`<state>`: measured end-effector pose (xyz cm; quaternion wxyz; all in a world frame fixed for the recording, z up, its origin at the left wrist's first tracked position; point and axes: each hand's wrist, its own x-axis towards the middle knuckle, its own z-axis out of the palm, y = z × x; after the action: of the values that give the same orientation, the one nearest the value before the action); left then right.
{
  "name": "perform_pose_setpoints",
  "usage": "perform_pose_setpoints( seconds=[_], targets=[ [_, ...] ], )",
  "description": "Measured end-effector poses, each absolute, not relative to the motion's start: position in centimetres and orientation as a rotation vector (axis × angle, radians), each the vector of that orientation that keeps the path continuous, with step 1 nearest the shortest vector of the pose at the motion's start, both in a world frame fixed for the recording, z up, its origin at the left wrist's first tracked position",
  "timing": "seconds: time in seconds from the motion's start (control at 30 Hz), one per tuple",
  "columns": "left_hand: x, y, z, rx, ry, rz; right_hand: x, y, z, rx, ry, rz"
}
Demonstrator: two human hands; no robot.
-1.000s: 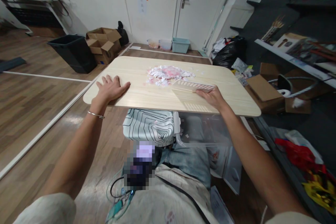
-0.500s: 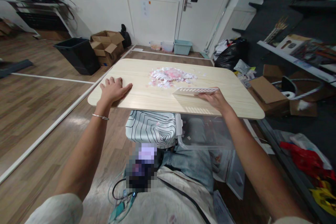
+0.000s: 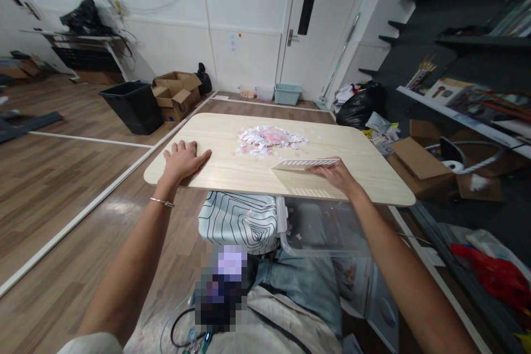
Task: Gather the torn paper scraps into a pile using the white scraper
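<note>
Fingers spread, my left hand [image 3: 182, 161] rests flat on the left part of the pale wooden tabletop [image 3: 232, 177]. My right hand [image 3: 335, 174] grips a thin white slotted plate [image 3: 294, 165] by its right end. The plate is tilted, its lower edge at or just above the wood; I cannot tell whether it touches. Beyond the plate lies a loose heap of small white and pink paper scraps [image 3: 269, 137]. A few bits are scattered around the heap.
Below the table's near edge are a clear plastic bin [image 3: 323, 227] and a cushion with black wavy lines [image 3: 238, 218]. A black waste bin [image 3: 135, 108] and cardboard boxes [image 3: 176, 94] stand beyond the left side. Another open carton [image 3: 423, 166] sits at the right.
The whole view has tipped upward, so the table appears lower. Both hands keep nearly the same places on it, and the plate is still in my right hand.
</note>
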<state>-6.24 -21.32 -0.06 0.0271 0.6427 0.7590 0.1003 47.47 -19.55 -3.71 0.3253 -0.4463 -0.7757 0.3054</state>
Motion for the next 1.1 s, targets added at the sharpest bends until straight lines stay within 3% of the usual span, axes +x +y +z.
perform_pose_setpoints(
  seconds=[0.73, 1.1],
  targets=[
    [-6.3, -21.3, -0.1, 1.983, 2.382, 0.275, 48.5, -18.9, -4.9, -1.056, -2.013, 0.810],
    [-6.4, -21.2, -0.4, 1.978, 2.379, 0.310, 48.8, -18.9, -4.9, -1.221, -1.983, 0.753]
  ],
)
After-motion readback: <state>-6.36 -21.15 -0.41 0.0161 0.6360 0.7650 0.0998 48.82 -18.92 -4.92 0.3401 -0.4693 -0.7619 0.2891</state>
